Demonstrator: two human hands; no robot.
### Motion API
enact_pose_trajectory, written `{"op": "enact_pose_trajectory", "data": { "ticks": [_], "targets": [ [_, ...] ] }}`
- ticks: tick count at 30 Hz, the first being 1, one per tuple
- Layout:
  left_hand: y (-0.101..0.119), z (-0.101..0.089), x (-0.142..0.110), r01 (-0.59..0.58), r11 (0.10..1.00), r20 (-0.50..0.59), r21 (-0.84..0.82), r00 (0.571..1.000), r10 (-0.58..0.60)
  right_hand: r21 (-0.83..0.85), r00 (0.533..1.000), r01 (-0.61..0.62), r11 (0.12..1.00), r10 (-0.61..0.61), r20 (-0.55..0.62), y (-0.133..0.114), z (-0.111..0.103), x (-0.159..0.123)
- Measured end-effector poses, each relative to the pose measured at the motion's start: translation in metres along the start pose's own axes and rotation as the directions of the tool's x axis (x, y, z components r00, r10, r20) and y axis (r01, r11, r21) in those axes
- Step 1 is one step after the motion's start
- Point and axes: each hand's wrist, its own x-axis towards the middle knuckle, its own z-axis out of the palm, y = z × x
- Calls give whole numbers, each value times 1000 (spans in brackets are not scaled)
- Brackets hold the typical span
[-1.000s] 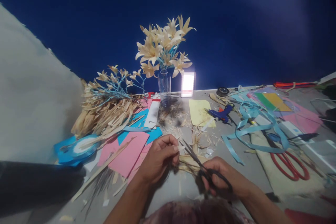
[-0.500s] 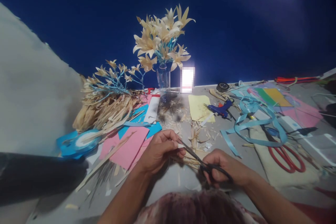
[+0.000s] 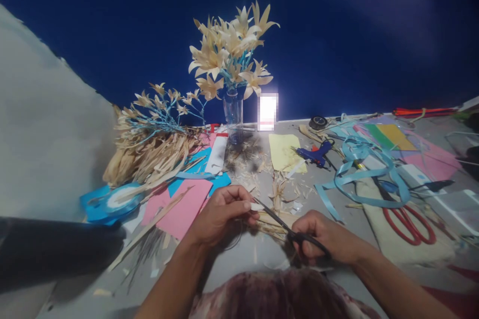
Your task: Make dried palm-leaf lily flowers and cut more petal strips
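Between the thumb and fingers of my left hand (image 3: 228, 214) is a small pale piece of husk (image 3: 256, 207), its tip sticking out to the right. My right hand (image 3: 318, 239) is closed round the black handles of a pair of scissors (image 3: 279, 220). The blades point up and left, lying close beside the husk piece; I cannot tell whether they touch it. Beneath both hands lie dry husk strips (image 3: 271, 229) on the grey table.
A clear vase (image 3: 233, 117) of cream flowers (image 3: 232, 45) stands at the back. Husk bundles (image 3: 149, 154) and pink paper (image 3: 189, 207) lie left. Rightward are a blue glue gun (image 3: 316, 153), yellow paper (image 3: 283, 152), light-blue ribbon (image 3: 374, 203) and red-handled scissors (image 3: 409, 227).
My left hand has shifted slightly left and down, and the husk piece shows more clearly. The scissors have moved slightly right with my right hand.
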Motion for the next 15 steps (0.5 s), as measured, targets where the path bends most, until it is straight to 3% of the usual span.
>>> {"op": "enact_pose_trajectory", "data": {
  "ticks": [15],
  "targets": [
    [6, -2, -1, 17, 999, -34, 38, 999, -16, -62, 994, -96, 993, 93, -49, -5, 5, -1]
  ]
}}
